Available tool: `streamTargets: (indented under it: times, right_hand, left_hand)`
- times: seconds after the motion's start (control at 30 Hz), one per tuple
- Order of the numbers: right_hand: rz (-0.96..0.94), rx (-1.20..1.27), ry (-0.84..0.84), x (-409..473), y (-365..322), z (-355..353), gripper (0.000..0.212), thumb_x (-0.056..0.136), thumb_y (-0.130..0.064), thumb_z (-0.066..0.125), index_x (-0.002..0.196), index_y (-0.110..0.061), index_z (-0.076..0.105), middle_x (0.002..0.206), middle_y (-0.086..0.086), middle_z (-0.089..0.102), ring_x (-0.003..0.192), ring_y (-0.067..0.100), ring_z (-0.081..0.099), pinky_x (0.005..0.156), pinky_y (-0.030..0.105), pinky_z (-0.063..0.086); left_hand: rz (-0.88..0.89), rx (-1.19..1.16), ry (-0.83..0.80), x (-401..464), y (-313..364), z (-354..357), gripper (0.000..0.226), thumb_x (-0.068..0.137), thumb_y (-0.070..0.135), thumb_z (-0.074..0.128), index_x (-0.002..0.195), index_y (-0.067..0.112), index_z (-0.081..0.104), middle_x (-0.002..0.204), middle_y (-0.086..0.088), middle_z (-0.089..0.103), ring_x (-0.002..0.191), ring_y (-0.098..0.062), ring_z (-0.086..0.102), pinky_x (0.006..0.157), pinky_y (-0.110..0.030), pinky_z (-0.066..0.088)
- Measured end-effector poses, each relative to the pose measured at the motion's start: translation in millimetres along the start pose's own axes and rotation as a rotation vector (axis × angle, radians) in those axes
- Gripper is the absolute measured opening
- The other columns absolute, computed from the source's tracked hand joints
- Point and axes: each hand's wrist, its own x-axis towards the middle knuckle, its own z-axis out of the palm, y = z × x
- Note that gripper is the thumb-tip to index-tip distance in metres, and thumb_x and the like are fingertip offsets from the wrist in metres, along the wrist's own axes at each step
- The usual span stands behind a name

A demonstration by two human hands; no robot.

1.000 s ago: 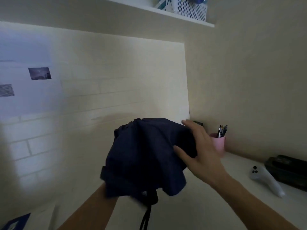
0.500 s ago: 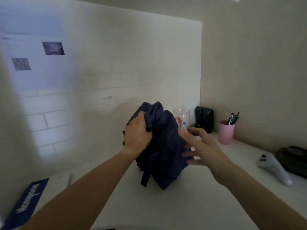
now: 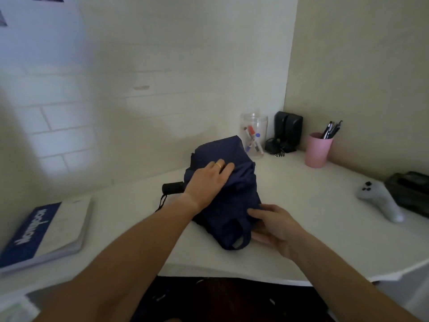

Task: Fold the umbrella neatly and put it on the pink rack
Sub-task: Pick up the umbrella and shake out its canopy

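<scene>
Now umbrella (image 3: 228,194) down on desk (image 3: 301,228), both hands pressing fabric

White desk (image 3: 301,205), blue-and-white book (image 3: 44,231) at left, clear jar of markers (image 3: 253,134), black speaker (image 3: 288,129), pink pen cup (image 3: 317,151), white controller (image 3: 380,202)

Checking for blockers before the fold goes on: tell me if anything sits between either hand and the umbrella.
Nothing does. The left hand lies flat on the navy umbrella on the desk, and the right hand touches its near edge. The pink rack is not in view, so that path cannot be judged.
</scene>
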Motion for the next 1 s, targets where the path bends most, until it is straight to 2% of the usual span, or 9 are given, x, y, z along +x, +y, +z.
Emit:
streamTargets:
  times: [0.1, 0.2, 0.33, 0.43, 0.53, 0.63, 0.73, 0.83, 1.0]
  right_hand:
    - [-0.018, -0.050, -0.049, -7, 0, -1, 0.065, 0.076, -0.027, 0.087, 0.128, -0.011, 0.052, 0.106, 0.013, 0.077, 0.086, 0.028, 0.078, 0.063, 0.034, 0.063]
    - [-0.036, -0.126, -0.063, -15, 3, 0, 0.085, 0.069, -0.017, 0.091, 0.136, -0.022, 0.039, 0.116, 0.013, 0.071, 0.087, 0.027, 0.078, 0.067, 0.037, 0.064]
    - [-0.071, -0.040, -0.081, -29, 13, 6, 0.088, 0.074, -0.006, 0.086, 0.142, -0.025, 0.034, 0.125, 0.015, 0.065, 0.097, 0.032, 0.075, 0.067, 0.036, 0.064]
    - [-0.052, 0.024, -0.017, -40, 10, 8, 0.064, 0.084, -0.038, 0.077, 0.134, -0.030, 0.037, 0.104, 0.016, 0.076, 0.081, 0.028, 0.078, 0.068, 0.039, 0.063]
    - [-0.163, -0.293, 0.166, -40, 10, 13, 0.063, 0.071, -0.065, 0.076, 0.117, -0.027, 0.055, 0.097, 0.006, 0.074, 0.080, 0.022, 0.075, 0.068, 0.038, 0.060]
    - [-0.268, -0.406, 0.152, -37, 16, 20, 0.041, 0.063, -0.050, 0.089, 0.091, -0.024, 0.073, 0.080, 0.000, 0.077, 0.077, 0.017, 0.074, 0.078, 0.042, 0.062]
    - [-0.259, -0.380, 0.050, -40, 21, 18, 0.027, 0.071, -0.020, 0.090, 0.093, -0.015, 0.075, 0.073, 0.004, 0.079, 0.072, 0.016, 0.076, 0.075, 0.032, 0.061]
    - [-0.262, -0.294, 0.011, -48, 24, 11, 0.025, 0.077, -0.008, 0.084, 0.098, -0.012, 0.071, 0.077, 0.010, 0.079, 0.077, 0.017, 0.077, 0.080, 0.027, 0.053]
    - [-0.241, -0.224, -0.019, -58, 27, 6, 0.028, 0.081, -0.005, 0.079, 0.105, -0.011, 0.066, 0.082, 0.014, 0.079, 0.085, 0.026, 0.077, 0.103, 0.049, 0.050]
  left_hand:
    - [-0.073, -0.017, -0.086, -2, 5, 14, 0.057, 0.099, 0.013, 0.055, 0.153, 0.013, 0.036, 0.132, -0.015, 0.056, 0.110, -0.033, 0.059, 0.079, -0.042, 0.054]
    - [-0.161, -0.135, -0.099, -4, 6, 15, 0.077, 0.087, 0.010, 0.065, 0.157, 0.016, 0.032, 0.136, -0.015, 0.055, 0.115, -0.035, 0.057, 0.096, -0.045, 0.050]
    - [-0.320, -0.277, 0.102, -31, 13, -16, 0.089, 0.070, 0.024, 0.078, 0.150, 0.014, 0.043, 0.146, -0.014, 0.050, 0.137, -0.035, 0.045, 0.118, -0.049, 0.035]
    - [-0.423, -0.449, 0.242, -64, 21, -40, 0.073, 0.074, 0.030, 0.082, 0.139, 0.019, 0.052, 0.139, -0.007, 0.050, 0.128, -0.025, 0.042, 0.110, -0.035, 0.039]
    - [-0.383, -0.658, 0.222, -91, 27, -48, 0.045, 0.081, 0.027, 0.083, 0.121, 0.024, 0.064, 0.122, 0.003, 0.054, 0.115, -0.014, 0.048, 0.099, -0.020, 0.041]
    - [-0.238, -0.739, 0.164, -99, 34, -43, 0.029, 0.081, 0.017, 0.082, 0.108, 0.024, 0.073, 0.111, 0.007, 0.058, 0.109, -0.011, 0.054, 0.095, -0.023, 0.045]
    - [-0.170, -0.792, 0.082, -104, 37, -37, 0.036, 0.076, 0.015, 0.080, 0.111, 0.026, 0.074, 0.116, 0.011, 0.062, 0.113, -0.010, 0.057, 0.099, -0.025, 0.045]
    - [-0.110, -0.688, 0.081, -109, 39, -27, 0.033, 0.079, 0.035, 0.082, 0.111, 0.031, 0.076, 0.120, 0.015, 0.067, 0.115, -0.005, 0.059, 0.099, -0.033, 0.045]
    - [-0.073, -0.604, 0.311, -106, 48, -18, 0.013, 0.090, 0.030, 0.077, 0.102, 0.027, 0.082, 0.101, 0.011, 0.077, 0.095, -0.010, 0.068, 0.089, -0.036, 0.051]
